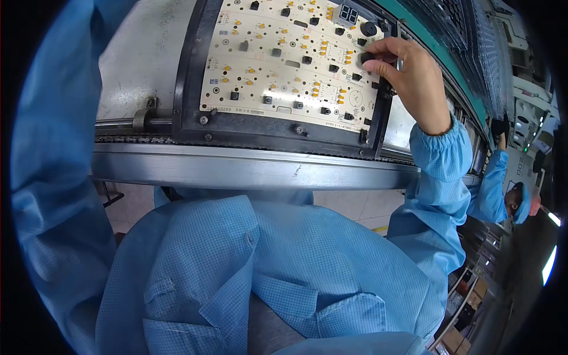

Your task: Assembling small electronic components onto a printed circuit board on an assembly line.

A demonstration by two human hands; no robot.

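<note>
The right hand (415, 76) pinches a black cylindrical component (367, 58) between thumb and fingertips, at the right side of a cream circuit board (278, 68) set in a black carrier frame (254, 131). The left hand is out of view, so I cannot tell its fingers' state

Floor: pale tiles (355, 202), a short yellow strip (380, 229) on them. Far right, view tipped sideways by the lens: two bright white lights (549, 266) against a dark ceiling (526, 251). Lower right, shelving with brown cartons (454, 339). Upper right, white machines (525, 94), small green lamps nearby.
</note>
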